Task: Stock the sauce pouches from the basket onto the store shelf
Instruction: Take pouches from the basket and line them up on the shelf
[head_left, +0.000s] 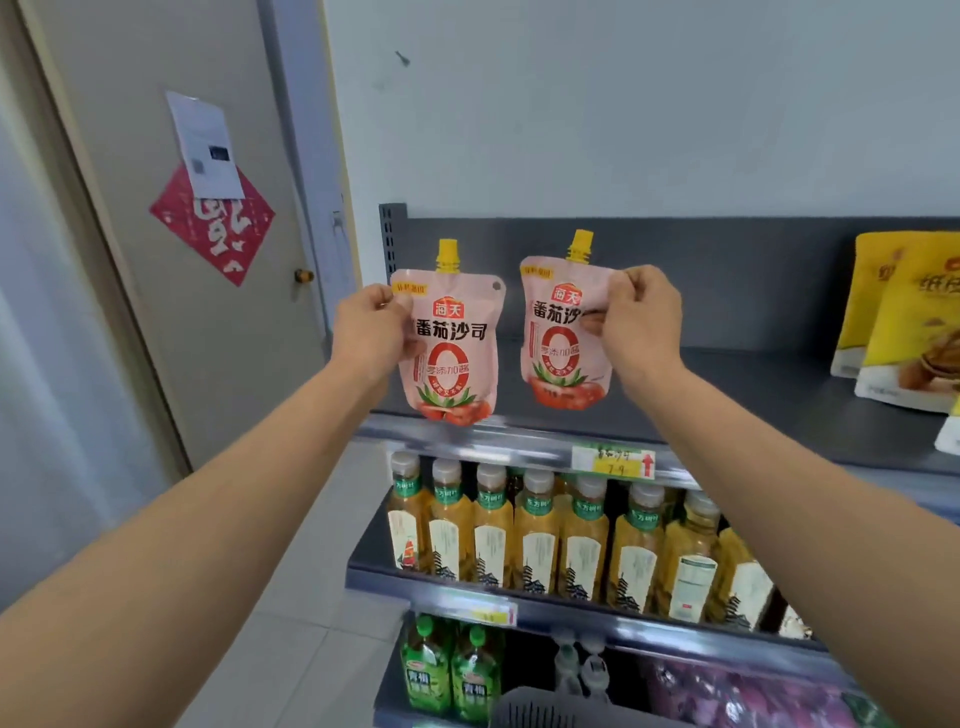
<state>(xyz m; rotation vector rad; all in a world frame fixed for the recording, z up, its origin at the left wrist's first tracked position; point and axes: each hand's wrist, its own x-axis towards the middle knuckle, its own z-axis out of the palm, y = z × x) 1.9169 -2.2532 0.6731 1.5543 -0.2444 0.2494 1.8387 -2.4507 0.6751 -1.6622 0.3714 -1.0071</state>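
Two pink tomato-sauce pouches with yellow spout caps are held upright over the left end of the dark grey top shelf. My left hand pinches the left edge of the left pouch, whose bottom hangs at the shelf's front rail. My right hand pinches the right edge of the right pouch, a little farther in over the shelf. Only the grey slotted rim of the basket shows, at the bottom edge.
Yellow snack bags stand at the right end of the top shelf. Below it is a row of amber tea bottles, then green bottles. A price tag is on the top rail. A door stands to the left.
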